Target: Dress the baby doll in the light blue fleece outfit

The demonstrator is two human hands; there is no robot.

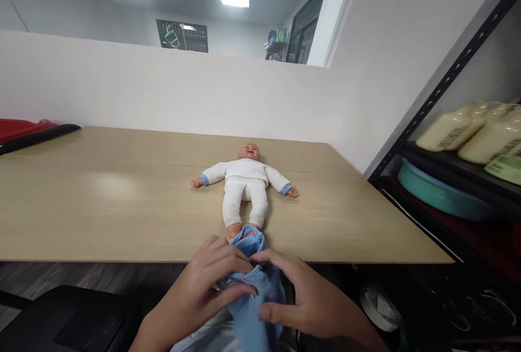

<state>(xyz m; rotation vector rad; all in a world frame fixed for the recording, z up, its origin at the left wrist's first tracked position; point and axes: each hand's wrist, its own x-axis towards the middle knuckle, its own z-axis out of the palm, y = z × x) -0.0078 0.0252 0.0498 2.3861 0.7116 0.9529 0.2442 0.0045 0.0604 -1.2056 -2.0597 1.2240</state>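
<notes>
A baby doll (245, 176) in white clothes with blue cuffs lies on its back, its head toward the wall and its feet toward me. In front of its feet, at the table's near edge, I hold up a soft blue cloth garment (260, 292). My left hand (209, 281) pinches the garment's upper part between thumb and fingers. From the other side my right hand (299, 292) grips it, fingers tucked into the folds near the opening. The garment hangs down toward my lap and overlaps the doll's feet in view; its exact type cannot be made out.
The wooden table (122, 205) ends just before my hands. At the right, a shelf rack (437, 89) holds cream-coloured bottles (443, 129) and a teal basin (443, 192). A black chair (77, 319) stands at lower left. Red fabric (22, 128) lies at far left.
</notes>
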